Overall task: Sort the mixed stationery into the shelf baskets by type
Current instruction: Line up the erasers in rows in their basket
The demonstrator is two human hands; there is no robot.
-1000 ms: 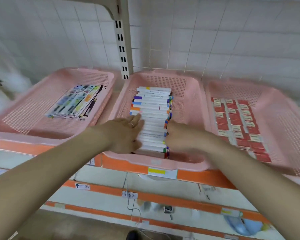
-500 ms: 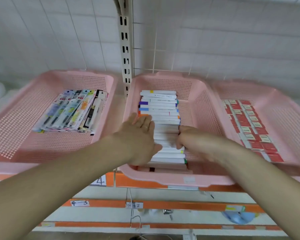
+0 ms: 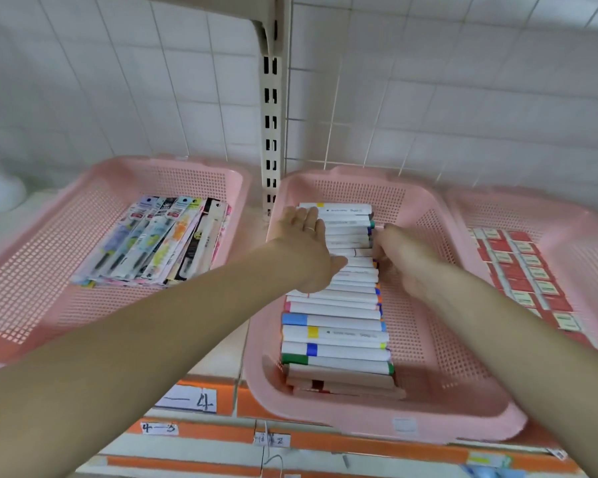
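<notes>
Both hands have slid farther back along the row of markers, toward the wall, so the near half of the row now lies uncovered. The left hand lies flat with its fingers straight and together, pressing on the left ends of the markers at the far end of the row; a ring shows on one finger. The right hand sits opposite it at the markers' right ends, fingers bent in against the caps. It is blurred, and I cannot tell whether it has hold of any marker.

The markers are white-bodied with coloured bands. They lie side by side, crosswise, in a single row from front to back in the middle pink basket. In the left pink basket a fanned pile of packaged pens lies flat. The right pink basket holds small red-and-white packets laid out in rows. A slotted shelf upright rises between the left and middle baskets against the white tiled wall. An orange shelf edge with handwritten labels runs below the baskets.
</notes>
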